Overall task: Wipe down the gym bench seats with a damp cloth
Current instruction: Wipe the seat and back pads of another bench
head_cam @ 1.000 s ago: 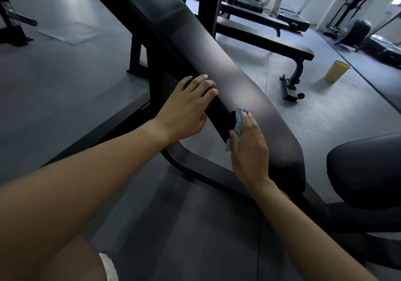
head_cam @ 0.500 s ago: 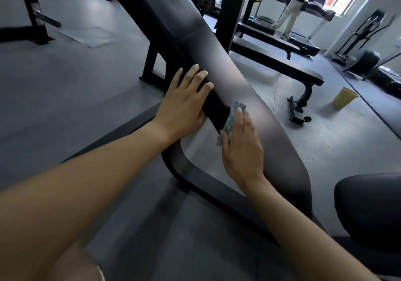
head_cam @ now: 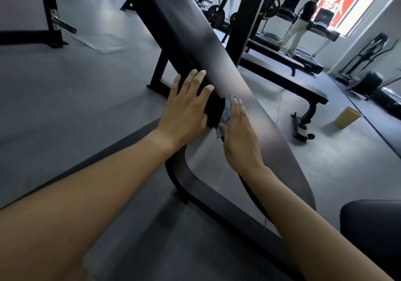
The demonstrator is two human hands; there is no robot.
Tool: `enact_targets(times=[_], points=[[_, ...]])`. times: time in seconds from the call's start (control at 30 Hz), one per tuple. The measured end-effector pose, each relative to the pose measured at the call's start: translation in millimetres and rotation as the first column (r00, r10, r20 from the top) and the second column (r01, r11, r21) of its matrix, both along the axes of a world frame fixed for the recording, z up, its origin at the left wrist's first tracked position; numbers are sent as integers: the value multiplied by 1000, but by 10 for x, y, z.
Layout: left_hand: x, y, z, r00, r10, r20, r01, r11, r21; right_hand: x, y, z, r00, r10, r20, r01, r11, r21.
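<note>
**Cloth on the edge of the tilted bench pad**

We had our left hand (head_cam: 186, 107) flat against the dark side of the tilted bench pad (head_cam: 195, 31), fingers straight and a little spread, the fingertips reaching the pad's top edge. It gripped nothing; it only rested on the pad.

Just beside it, our right hand (head_cam: 238, 137) pressed a blue cloth (head_cam: 226, 111) against the near edge of the same pad. Its fingers lay straight and close together over the cloth, not curled round it. The cloth was bunched under the fingers, with one end showing past the fingertips and a corner hanging below the hand. The two hands were near each other but apart, with a strip of the pad's black side between them.

The pad sloped up and away from us, and its top surface shone grey in the light. Below the hands, the bench's curved black frame (head_cam: 195, 185) met the grey floor (head_cam: 65, 96). A second black pad (head_cam: 371, 226) sat at the lower right corner.

Behind stood a flat bench (head_cam: 282, 81), with a yellow bucket (head_cam: 348, 117) on the floor to its right. Farther back, a person (head_cam: 301, 24) stood on a treadmill near a bright window (head_cam: 355, 1).
</note>
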State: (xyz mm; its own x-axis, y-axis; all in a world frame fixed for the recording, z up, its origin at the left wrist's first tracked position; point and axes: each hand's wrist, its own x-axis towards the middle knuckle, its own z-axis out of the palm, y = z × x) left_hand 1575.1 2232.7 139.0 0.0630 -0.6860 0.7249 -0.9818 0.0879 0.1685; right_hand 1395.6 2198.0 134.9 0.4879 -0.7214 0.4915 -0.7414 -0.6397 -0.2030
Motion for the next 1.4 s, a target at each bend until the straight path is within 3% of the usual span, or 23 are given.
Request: enact_targets(times=[0.23,0.47,0.63,0.9,1.1,1.27,1.4], points=[[36,-52,-13,1000,-9,-17,8,1000,-26,63,-166,81,998,53,29,-53,999,-1],[135,-22,-5,990,-113,-78,114,994,1,-235,144,-263,989,-101,108,103,995,-14],[220,8,24,974,-175,-142,174,984,-24,-1,-13,-67,991,-24,133,23,1000,13],[52,-40,107,969,-77,-234,64,996,-61,583,-357,418,991,112,72,-115,993,34],[58,-52,197,933,24,-360,-40,999,-37,186,-259,169,992,118,49,-118,993,-4],[183,-45,167,914,-29,-404,16,999,-36,102,-152,6,995,20,102,-19,1000,-10],[210,-25,177,900,-63,-432,46,998,-51,360,-253,239,994,64,89,-64,998,-4]])
